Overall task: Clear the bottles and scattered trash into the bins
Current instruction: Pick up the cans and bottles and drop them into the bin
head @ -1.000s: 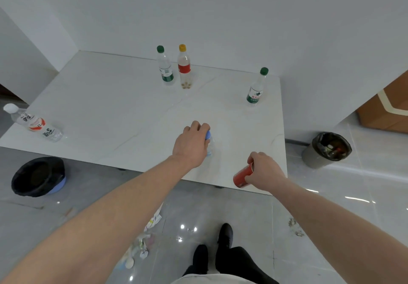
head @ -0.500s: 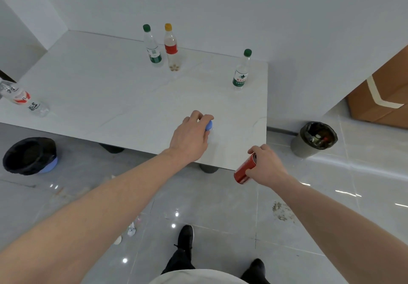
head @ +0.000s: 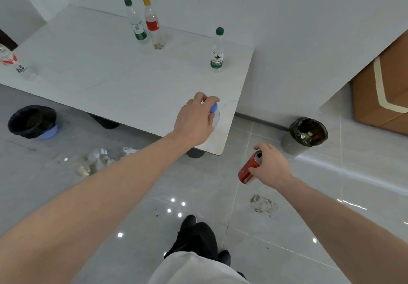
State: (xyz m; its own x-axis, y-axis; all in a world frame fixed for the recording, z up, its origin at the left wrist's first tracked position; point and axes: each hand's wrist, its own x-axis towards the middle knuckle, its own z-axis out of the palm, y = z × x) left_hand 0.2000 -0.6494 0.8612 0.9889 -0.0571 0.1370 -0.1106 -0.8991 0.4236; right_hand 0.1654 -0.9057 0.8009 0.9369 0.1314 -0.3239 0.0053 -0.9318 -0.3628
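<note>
A: What is the left hand (head: 194,119) doing?

B: Its fingers are curled round the top of a clear plastic bottle with a blue cap (head: 214,114), near the front right corner of the white marble-look table (head: 99,80). The hand hides most of the bottle, so I cannot tell whether its base is on the tabletop.

A: And the right hand (head: 270,167)?

B: It grips a red aluminium drink can (head: 249,169), tilted with its opened top up and toward the wall, held over the grey tiled floor (head: 220,195) just off the table's corner.

A: What else is on the table?

B: A clear bottle with a green cap and green label (head: 217,50) stands upright near the right edge. At the back stand a second green-capped clear bottle (head: 135,22) and, just beside it, a clear bottle with a yellow cap and red label (head: 152,23). At the left edge lies a clear bottle with a red and white label (head: 13,63), partly out of frame.

A: Where are the bins?

B: A grey round bin with a black liner (head: 305,134) stands by the wall, right of the table, with rubbish inside. A blue bin with a black liner (head: 33,121) sits on the floor to the left. Crumpled wrappers and paper scraps (head: 97,162) lie under the left arm, and a patch of small crumbs (head: 262,204) lies below the can.
</note>
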